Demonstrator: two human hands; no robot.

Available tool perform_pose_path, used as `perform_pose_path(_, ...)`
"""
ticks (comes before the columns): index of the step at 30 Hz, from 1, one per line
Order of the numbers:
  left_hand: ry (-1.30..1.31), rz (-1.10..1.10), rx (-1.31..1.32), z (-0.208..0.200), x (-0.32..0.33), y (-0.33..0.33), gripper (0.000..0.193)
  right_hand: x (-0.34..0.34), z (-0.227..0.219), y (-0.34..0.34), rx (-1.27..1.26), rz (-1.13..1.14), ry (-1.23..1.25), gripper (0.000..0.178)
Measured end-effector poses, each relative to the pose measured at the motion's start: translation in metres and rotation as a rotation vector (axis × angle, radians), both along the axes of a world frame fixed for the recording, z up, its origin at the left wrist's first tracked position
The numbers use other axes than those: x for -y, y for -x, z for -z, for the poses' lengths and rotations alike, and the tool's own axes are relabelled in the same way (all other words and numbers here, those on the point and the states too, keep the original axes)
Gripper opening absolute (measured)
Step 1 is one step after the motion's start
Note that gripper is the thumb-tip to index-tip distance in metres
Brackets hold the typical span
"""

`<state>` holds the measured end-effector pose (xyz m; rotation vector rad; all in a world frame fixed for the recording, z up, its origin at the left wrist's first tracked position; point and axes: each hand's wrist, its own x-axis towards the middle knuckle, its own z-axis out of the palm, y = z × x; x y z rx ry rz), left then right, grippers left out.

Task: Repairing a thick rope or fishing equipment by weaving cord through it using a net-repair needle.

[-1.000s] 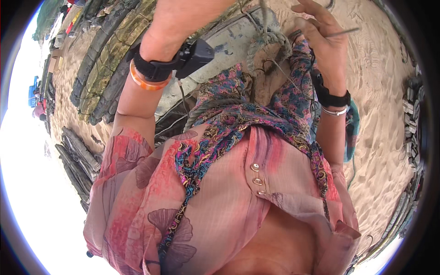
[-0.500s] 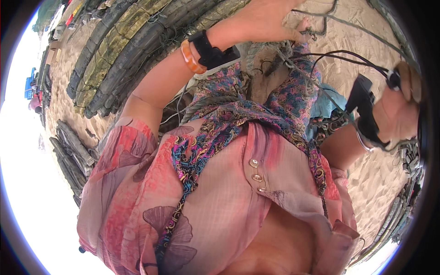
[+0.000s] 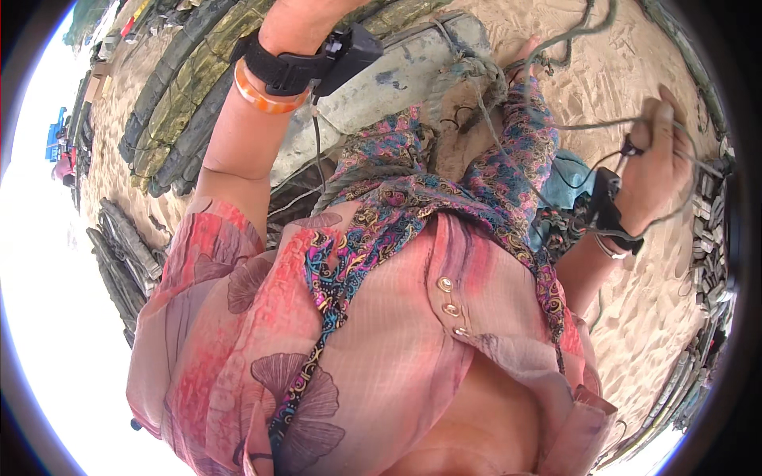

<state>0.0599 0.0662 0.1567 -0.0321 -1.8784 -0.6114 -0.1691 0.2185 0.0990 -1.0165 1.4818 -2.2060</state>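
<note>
Right hand (image 3: 656,173) holding grey-green cord (image 3: 591,125) (loosely looped), pale sand (image 3: 644,317) below

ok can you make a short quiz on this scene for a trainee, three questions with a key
1. True or false: a thin grey-green rope runs up to the bare right hand.
2. Pick one: the fabric wrist strap beside the glossy orange-and-white bangle is A red, B black, C green.
3. Fill the gap: the loose tan ground is ____.

Key: 1 true; 2 B; 3 sand.
</note>
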Motion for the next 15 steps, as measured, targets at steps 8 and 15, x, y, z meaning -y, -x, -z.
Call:
perform_pose_path(8,-0.631,0.555,0.215,0.069,-0.062,0.053,0.020,0.014,0.051,-0.079,-0.147,-0.784,-0.218,0.015)
perform_pose_path(15,0.332,-0.699,0.830,0.117,-0.024,-0.034,0.071,0.014,0.146,0.008,-0.622,-0.415,-0.559,0.013)
